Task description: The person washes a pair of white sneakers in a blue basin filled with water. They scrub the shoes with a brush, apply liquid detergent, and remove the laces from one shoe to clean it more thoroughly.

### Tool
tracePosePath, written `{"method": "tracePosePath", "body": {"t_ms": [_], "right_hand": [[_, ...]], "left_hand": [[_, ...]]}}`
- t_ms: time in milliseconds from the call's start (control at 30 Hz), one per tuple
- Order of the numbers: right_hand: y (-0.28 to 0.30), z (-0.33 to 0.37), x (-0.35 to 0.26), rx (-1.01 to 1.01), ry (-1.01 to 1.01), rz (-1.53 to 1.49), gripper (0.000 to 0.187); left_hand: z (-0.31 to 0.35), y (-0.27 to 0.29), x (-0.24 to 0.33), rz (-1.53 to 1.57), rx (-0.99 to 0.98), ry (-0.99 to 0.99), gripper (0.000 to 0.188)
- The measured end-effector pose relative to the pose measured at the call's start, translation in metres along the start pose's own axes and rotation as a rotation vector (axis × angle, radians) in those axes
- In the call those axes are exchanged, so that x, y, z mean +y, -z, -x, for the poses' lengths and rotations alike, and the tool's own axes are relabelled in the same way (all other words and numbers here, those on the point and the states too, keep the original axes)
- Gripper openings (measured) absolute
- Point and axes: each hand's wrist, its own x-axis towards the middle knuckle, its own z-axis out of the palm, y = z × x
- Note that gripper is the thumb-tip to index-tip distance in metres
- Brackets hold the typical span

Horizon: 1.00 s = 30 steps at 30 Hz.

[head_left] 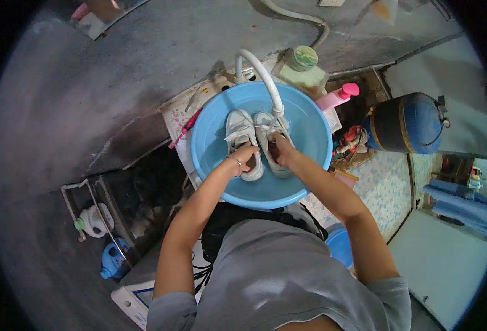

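Observation:
A pair of white lace-up sneakers stands side by side in a light blue basin [316,157], toes pointing away from me. My left hand [244,158], with a bracelet at the wrist, is closed on the left sneaker [238,122] at its heel opening. Reaching into the opening of the right sneaker [263,119], my right hand [281,149] grips its collar; some fingers are hidden inside. A white curved spout [263,71] arches over the basin, its end just above the right sneaker. Whether water is running from it I cannot tell.
Right of the basin lies a pink pump bottle [337,97]; behind it sits a round tub with a green lid [304,57]. A pink stick-like item [185,129] rests at the left. Farther right is a blue and black tank [406,122]. Detergent bottles [95,220] stand low at left.

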Motion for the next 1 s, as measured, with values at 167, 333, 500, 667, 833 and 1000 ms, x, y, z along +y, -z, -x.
{"method": "tracePosePath", "body": {"t_ms": [167,333,500,667,833,1000], "right_hand": [[-0.024,0.018,0.019,0.09,0.098,-0.115,0.015],[-0.046,0.068,0.022,0.098,0.08,-0.153,0.014],[-0.015,0.065,0.026,-0.024,0.062,-0.104,0.019],[-0.001,0.062,0.022,0.01,0.074,-0.182,0.023],[0.013,0.071,0.01,-0.068,0.148,-0.283,0.026],[0.017,0.078,-0.005,-0.202,0.094,-0.442,0.028]], "left_hand": [[0.021,-0.011,-0.007,0.218,-0.103,0.024,0.06],[0.026,-0.002,-0.015,0.237,-0.092,-0.023,0.066],[0.027,0.006,-0.021,0.292,-0.096,-0.074,0.065],[0.039,-0.001,-0.014,0.335,-0.045,-0.085,0.059],[0.029,0.003,-0.02,0.381,-0.073,-0.093,0.062],[0.031,0.003,-0.017,0.338,-0.054,-0.11,0.065]]}}
